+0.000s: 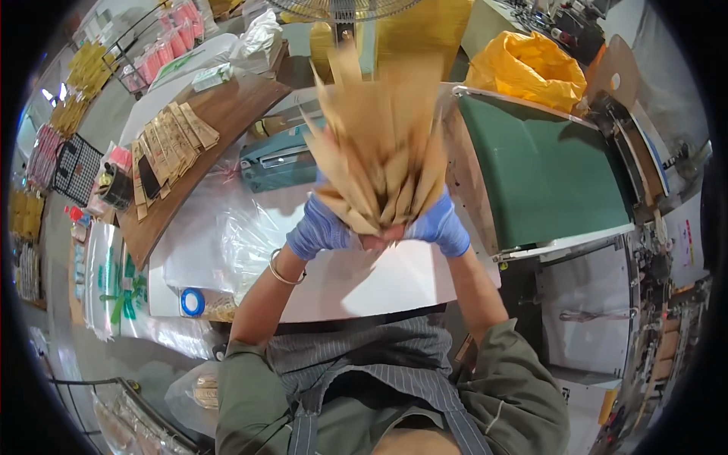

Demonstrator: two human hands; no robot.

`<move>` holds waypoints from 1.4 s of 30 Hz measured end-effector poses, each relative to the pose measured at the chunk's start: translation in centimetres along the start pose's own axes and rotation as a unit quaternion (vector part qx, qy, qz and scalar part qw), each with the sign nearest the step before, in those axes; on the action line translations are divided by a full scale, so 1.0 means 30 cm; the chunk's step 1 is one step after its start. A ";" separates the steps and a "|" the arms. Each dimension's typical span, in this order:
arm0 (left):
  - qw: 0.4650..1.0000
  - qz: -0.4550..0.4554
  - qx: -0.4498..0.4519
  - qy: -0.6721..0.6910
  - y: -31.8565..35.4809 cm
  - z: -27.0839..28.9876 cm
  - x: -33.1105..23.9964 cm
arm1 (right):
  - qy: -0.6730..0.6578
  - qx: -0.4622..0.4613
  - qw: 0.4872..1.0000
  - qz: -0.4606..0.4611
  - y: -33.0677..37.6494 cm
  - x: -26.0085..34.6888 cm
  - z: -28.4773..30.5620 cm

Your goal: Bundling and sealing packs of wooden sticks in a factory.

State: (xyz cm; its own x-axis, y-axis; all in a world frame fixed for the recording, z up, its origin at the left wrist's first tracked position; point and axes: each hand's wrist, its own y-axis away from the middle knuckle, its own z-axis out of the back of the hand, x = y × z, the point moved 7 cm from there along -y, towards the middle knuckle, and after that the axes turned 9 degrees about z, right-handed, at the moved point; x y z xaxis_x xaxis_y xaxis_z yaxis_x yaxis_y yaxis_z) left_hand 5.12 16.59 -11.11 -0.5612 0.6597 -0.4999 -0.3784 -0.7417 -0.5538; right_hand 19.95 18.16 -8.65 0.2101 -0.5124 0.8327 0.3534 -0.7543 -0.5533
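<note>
Out in front of me, over the white table, I hold up a bundle of tan paper pieces whose far ends spread apart and blur with motion. My left hand, in a blue glove, closes round the near end from the left. From the other side my right hand, gloved in the same blue, grips it too. Bare fingertips meet at the near end of the bundle. Whether the pieces are bags or flat sheets I cannot tell. Just beyond the left hand lies a teal-grey device or case, partly hidden by the paper.
Clear plastic bags and a blue-and-white tape roll lie on the table's left. Printed paper strips rest on a brown board. At right are a green-surfaced conveyor and a yellow sack; a fan stands ahead.
</note>
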 end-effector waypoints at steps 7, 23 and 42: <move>0.950 0.123 0.022 0.287 -0.015 -0.070 0.026 | 0.038 -0.098 0.994 0.034 0.050 -0.103 0.007; 0.719 0.383 0.123 0.567 0.230 -0.106 -0.091 | -0.114 -0.091 0.975 -0.167 0.136 -0.032 -0.167; 0.478 0.559 -0.058 0.676 0.795 -0.210 -0.159 | -0.536 0.108 0.716 -0.434 0.377 -0.354 -0.599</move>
State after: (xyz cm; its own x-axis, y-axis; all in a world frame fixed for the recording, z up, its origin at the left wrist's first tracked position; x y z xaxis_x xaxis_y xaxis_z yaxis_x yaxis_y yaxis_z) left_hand 3.43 -3.47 -26.13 0.6513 -0.6060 -0.4568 -0.3115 -0.7624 0.5672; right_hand 5.35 7.71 -24.17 0.3636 0.8078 0.4640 0.8832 -0.4573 0.1042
